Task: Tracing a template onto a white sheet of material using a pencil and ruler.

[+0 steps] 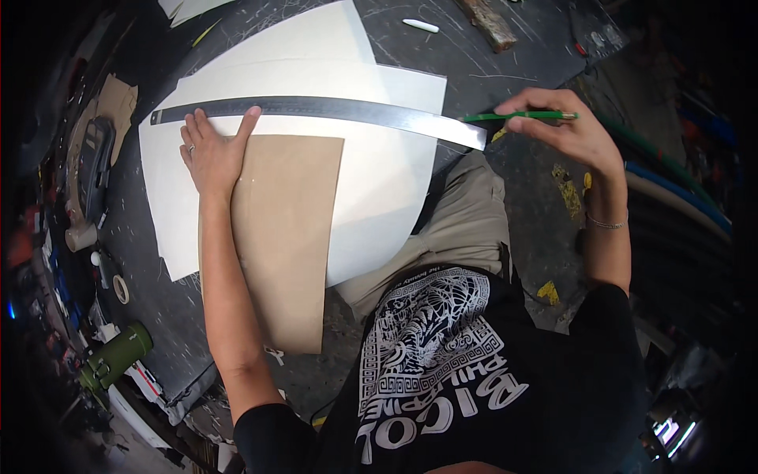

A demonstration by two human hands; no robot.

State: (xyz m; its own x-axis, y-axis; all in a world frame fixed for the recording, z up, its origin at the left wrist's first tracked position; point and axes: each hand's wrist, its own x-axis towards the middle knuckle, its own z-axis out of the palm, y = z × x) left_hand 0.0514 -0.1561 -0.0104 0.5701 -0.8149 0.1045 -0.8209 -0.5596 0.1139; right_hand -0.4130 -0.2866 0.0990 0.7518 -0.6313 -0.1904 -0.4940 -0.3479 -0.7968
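Note:
A long steel ruler (pixel 339 108) lies across large white paper sheets (pixel 387 189), and its right end juts past their edge. My left hand (pixel 215 154) lies flat with fingers spread, its fingertips at the ruler's lower edge near the left end. Under that forearm a brown card piece (pixel 288 229) rests on the white sheets and reaches over the table's near edge. Off to the right, my right hand (pixel 564 130) pinches a slim green pencil (pixel 537 115). The pencil points left, its front end close to the ruler's right end.
The dark table (pixel 158 316) carries a white marker-like stick (pixel 421 25) and a worn wooden block (pixel 489 24) at the back. On the left are a tape roll (pixel 121 289), a green cylinder (pixel 118 355) and brown scrap (pixel 118 110). Hoses or rolls (pixel 679 197) lie at right.

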